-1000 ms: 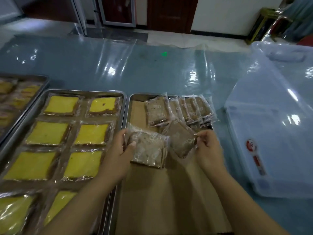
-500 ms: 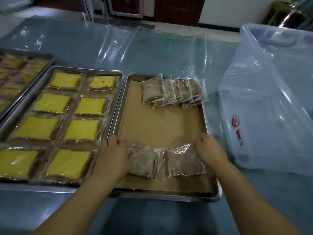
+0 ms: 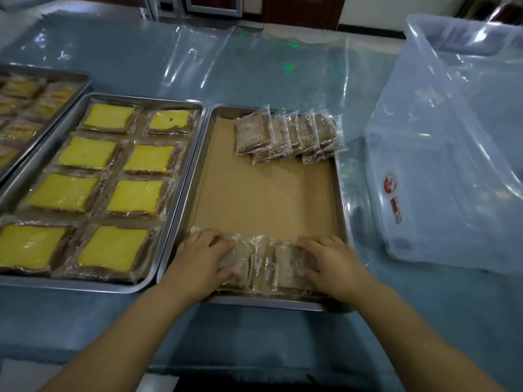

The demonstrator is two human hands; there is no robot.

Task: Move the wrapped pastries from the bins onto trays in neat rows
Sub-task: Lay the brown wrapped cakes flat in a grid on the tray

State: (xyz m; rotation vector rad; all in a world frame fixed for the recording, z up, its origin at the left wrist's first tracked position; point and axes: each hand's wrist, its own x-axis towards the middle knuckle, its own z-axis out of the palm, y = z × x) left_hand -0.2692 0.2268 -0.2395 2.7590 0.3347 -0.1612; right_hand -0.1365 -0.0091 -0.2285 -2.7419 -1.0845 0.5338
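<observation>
Two wrapped pastries lie side by side at the near end of the tray [image 3: 185,219], each under one of the hands. The left hand [image 3: 203,258] lies palm down on the near-left pastry [image 3: 240,268], fingers bent over its far side and thumb against its near edge, grasping it. The right hand [image 3: 331,264] holds the near-right pastry [image 3: 285,268] the same way. Both pastries are flat, brownish-grey slabs sealed in clear film with a pale printed pattern, and their crimped edges meet between the hands. They rest on the brown paper liner [image 3: 263,199] that covers the tray floor. At the far end stands a row of wrapped pastries [image 3: 285,137] of the same kind, overlapping one another and leaning leftward, filling the far right corner. To the left, touching this tray, a second tray [image 3: 48,131] carries yellow-topped cakes [image 3: 144,159] in clear wrap, laid flat in two columns. Beyond it a third tray [image 3: 82,80] shows only in part. A clear plastic bin [image 3: 441,154] with a red label sits to the right on the bench [image 3: 254,66], which is covered in glossy film.
</observation>
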